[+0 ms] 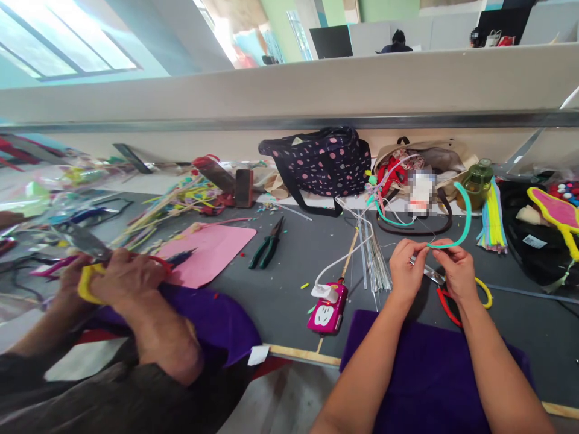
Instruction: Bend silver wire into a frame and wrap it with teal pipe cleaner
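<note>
A turquoise pipe cleaner (467,218) curves up from between my fingertips, bent like a hook. Its near end is pinched by my right hand (458,270), thumb and finger pressed together. My left hand (407,268) is closed in a pinch at the same end, its fingertips nearly meeting the right ones. A thin wire seems to run by the fingertips, too fine to follow. Under both hands lie scissors (433,274) with red and yellow handles, partly hidden by my right hand. A bundle of silvery wire stems (376,259) lies left of my left hand.
A magenta power bank (328,308) with a white cable and green-handled pliers (268,243) lie left. At the left, a co-worker's hands (122,274) grip a tool with a yellow handle. Behind stand a patterned bag (321,163), a green bottle (478,181) and colourful pipe cleaners (494,217).
</note>
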The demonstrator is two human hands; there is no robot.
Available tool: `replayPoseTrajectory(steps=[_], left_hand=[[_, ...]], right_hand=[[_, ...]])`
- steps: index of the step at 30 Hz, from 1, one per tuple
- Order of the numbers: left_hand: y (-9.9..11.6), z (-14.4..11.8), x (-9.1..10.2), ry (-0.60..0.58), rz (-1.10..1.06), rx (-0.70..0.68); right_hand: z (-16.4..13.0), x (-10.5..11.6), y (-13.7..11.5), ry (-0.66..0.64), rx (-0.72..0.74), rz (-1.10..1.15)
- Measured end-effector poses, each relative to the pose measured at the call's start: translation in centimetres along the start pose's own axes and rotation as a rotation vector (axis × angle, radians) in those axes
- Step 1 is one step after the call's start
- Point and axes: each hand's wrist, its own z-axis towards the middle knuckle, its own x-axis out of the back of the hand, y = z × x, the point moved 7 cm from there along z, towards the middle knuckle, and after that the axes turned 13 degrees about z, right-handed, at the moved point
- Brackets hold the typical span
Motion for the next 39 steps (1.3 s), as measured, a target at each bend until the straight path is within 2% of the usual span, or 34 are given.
replayPoseTrajectory(steps=[4,11,22,29,39], left_hand=[[0.2,0.2,-0.1,-0.036,-0.078,0.036],[0.2,0.3,-0.4,-0.102,-0.156,0.056],[-0.3,0.2,-1.1,-0.191,-0.269,0.128],[-1.0,0.1,-1.7,-0.252,-0.29,0.226],[-1.6,-0.2,-2.3,-0.376,-0.403,0.286]], right_hand=[[0.2,0.1,0.0,-0.038,-0.052,0.044],[0.5,0.8,0.2,-0.071,-0.056,0.059],[0.7,1.1,1.1,-0.044,-0.16,0.143],[0.9,1.6,1.3,-0.035,-0.141,0.119],[0.8,1.2,1.1,-0.102,-0.115,0.058]])
